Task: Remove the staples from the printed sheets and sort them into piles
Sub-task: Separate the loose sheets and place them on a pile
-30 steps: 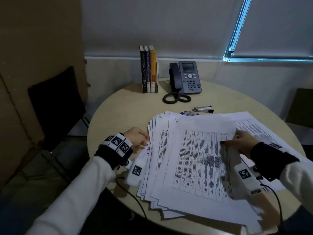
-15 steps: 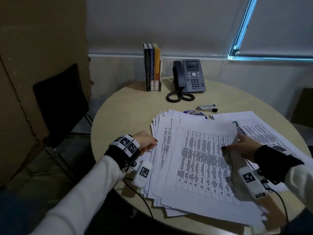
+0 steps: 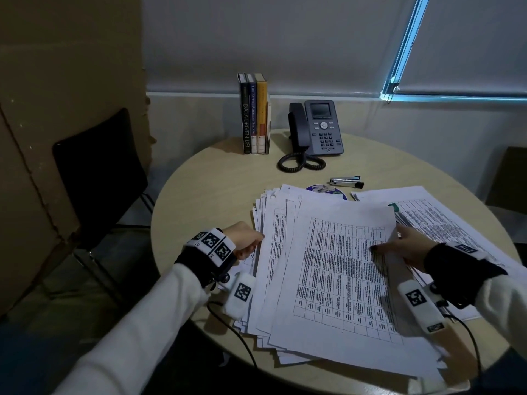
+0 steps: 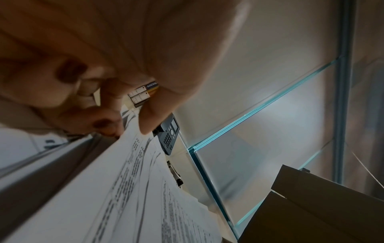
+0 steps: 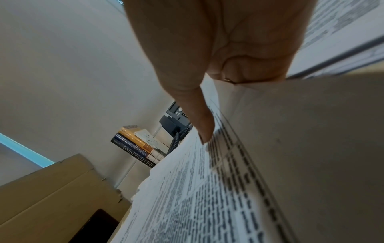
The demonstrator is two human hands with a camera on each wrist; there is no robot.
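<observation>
hands squaring the big stack, staple tool untouched

the right hand (image 3: 405, 248) lay on the right edge of the top sheet (image 3: 339, 269), its thumb stretched flat over the printed table; the right wrist view showed the other fingers tucked under that edge, so the hand pinched the sheet. the left hand (image 3: 245, 240) sat at the left side of the main stack (image 3: 268, 280), fingers curled; the left wrist view showed fingertips (image 4: 108, 126) nipping a sheet edge.

the printed sheets were spread in two lots on the round desk (image 3: 216, 178): the fanned main stack between the hands, and a second pile (image 3: 445, 220) just beside it on the right. a staple remover (image 3: 346, 181), as it seemed, lay past the stacks, well apart from both hands.

the step looked like lifting or separating the top set for sorting. the next move probably called for checking its corner for a staple and fetching the tool.

only the head view showed both piles and the tool together. only the wrist views showed the grips. no staple could be made out anywhere.
</observation>
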